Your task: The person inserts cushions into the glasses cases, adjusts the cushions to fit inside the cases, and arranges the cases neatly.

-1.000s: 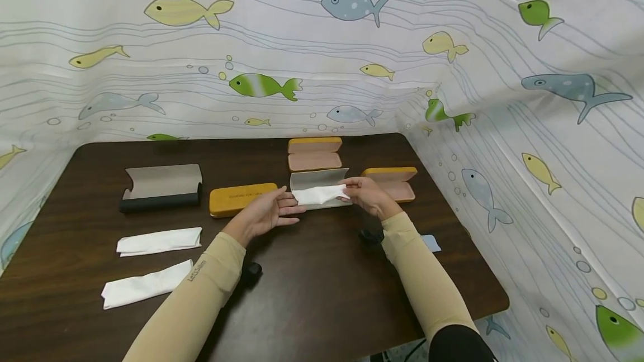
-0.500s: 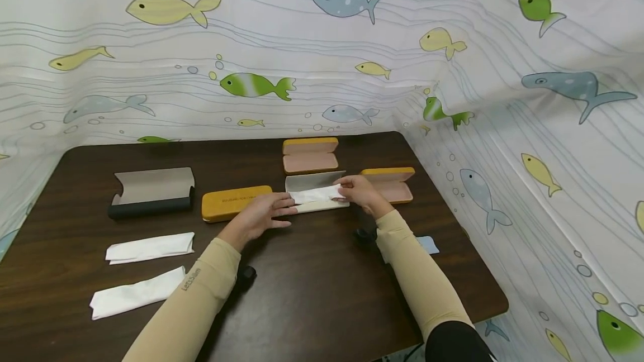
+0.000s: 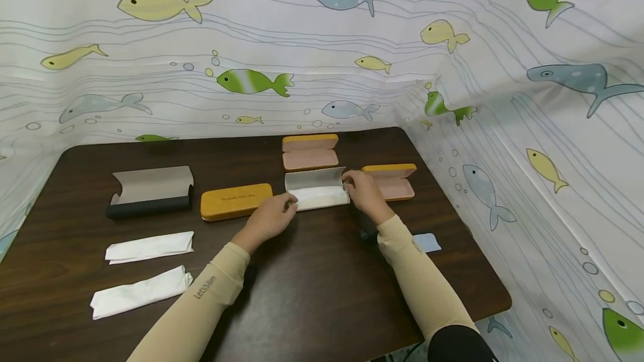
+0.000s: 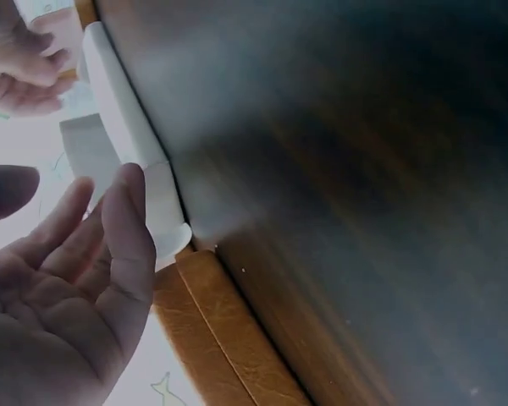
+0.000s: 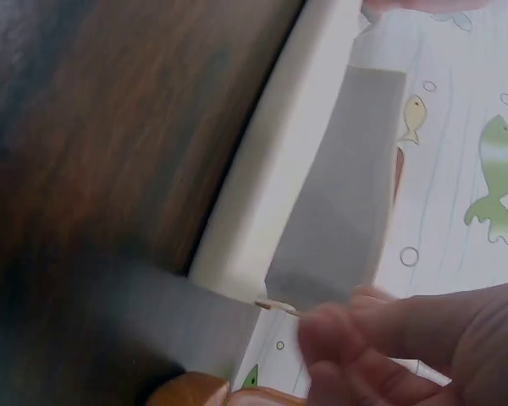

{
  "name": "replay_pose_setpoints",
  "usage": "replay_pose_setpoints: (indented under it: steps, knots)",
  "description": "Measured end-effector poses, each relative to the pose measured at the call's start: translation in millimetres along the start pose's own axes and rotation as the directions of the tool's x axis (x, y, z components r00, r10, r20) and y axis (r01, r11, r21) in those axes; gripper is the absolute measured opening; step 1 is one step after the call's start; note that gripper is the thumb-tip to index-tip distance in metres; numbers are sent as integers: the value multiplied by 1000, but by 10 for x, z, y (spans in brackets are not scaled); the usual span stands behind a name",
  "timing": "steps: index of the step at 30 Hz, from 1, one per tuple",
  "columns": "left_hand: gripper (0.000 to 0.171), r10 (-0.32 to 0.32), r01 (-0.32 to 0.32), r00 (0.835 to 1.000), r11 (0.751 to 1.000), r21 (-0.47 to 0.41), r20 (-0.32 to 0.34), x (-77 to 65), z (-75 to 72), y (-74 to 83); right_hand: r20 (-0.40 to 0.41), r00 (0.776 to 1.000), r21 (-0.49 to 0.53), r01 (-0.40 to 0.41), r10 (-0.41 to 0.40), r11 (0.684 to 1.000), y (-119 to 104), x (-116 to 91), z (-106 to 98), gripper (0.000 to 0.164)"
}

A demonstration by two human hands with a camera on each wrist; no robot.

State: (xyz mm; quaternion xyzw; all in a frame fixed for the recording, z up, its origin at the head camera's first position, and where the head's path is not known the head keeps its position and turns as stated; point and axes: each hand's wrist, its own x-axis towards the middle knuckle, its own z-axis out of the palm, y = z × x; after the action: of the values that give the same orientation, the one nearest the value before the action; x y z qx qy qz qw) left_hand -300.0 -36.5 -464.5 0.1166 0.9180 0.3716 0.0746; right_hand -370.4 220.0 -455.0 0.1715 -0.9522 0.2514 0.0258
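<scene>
So, white cloth point(image 3: 319, 195) in case point(image 3: 315, 179), between left fingers point(image 4: 129, 224), right fingers point(image 5: 326, 337).

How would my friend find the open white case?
Start at the big brown table. Between the left hand and right hand sits the white case, lid up. Its pale shell sets it apart from the yellow cases and black case.
</scene>
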Motion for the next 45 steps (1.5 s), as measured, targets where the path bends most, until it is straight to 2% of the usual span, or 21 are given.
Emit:
replay_pose_setpoints:
  steps: [2, 4, 7, 11, 14, 17, 21, 24, 26, 28, 30, 32, 33, 34, 36, 38, 39, 41, 45]
  knots:
    - [35, 11, -12, 1000, 999, 52, 18, -4, 15, 9, -17, 1000, 6, 23, -23, 1000, -4, -26, -4, 22]
    - [36, 30, -34, 999, 993, 115, 30, 1, 34, 11, 7, 1000, -17, 31, -30, 999, -13, -45, -1, 21]
    - [36, 57, -64, 998, 976, 210, 40, 13, 65, 17, 64, 997, -122, 55, -47, 991, -34, -70, 34, 20]
    - [39, 57, -72, 997, 948, 309, 56, 13, 106, 38, 69, 990, -297, 137, -122, 945, -63, -115, 127, 14]
    - [39, 48, -68, 997, 936, 344, 65, 6, 119, 68, 63, 985, -368, 171, -159, 914, -78, -152, 183, 14]
    - [37, 59, -80, 996, 934, 348, 70, 4, 113, 99, 61, 988, -372, 152, -139, 916, -90, -169, 187, 15]
    - [34, 74, -91, 995, 937, 338, 61, 5, 88, 108, 11, 991, -312, 130, -134, 941, -109, -134, 136, 13]
    - [26, 96, -94, 995, 937, 337, 13, 16, 41, 108, -51, 985, -274, 147, -167, 950, -126, -75, 88, 14]
    - [20, 127, -103, 991, 935, 340, -49, 37, -1, 110, -90, 980, -253, 150, -178, 956, -136, -31, 56, 15]
    - [16, 172, -116, 977, 928, 353, -130, 73, -43, 115, -115, 976, -252, 150, -183, 956, -143, 11, 26, 20]
    - [19, 218, -126, 953, 915, 383, -209, 126, -73, 115, -111, 978, -251, 142, -174, 957, -148, 49, 4, 31]
    - [32, 245, -116, 935, 895, 431, -257, 184, -90, 117, -78, 983, -261, 142, -168, 955, -152, 79, -9, 45]
    - [40, 246, -107, 934, 885, 453, -260, 214, -92, 115, -51, 986, -265, 141, -160, 954, -152, 90, -9, 51]
    - [48, 233, -96, 941, 879, 466, -246, 239, -94, 118, -18, 989, -269, 139, -149, 953, -151, 98, -6, 56]
    - [61, 183, -71, 966, 867, 494, -182, 277, -91, 118, 66, 991, -271, 130, -116, 954, -151, 106, 11, 63]
    - [67, 108, -50, 990, 871, 490, -91, 299, -80, 111, 140, 987, -272, 113, -77, 956, -149, 106, 38, 66]
    - [68, 72, -40, 996, 873, 487, -49, 304, -74, 106, 166, 984, -275, 106, -62, 956, -148, 104, 52, 67]
    - [69, 25, -26, 1000, 871, 490, 8, 312, -60, 92, 194, 980, -285, 101, -45, 953, -149, 101, 77, 68]
    - [68, 12, -22, 1000, 861, 508, 22, 311, -45, 71, 176, 983, -299, 102, -51, 949, -166, 85, 94, 68]
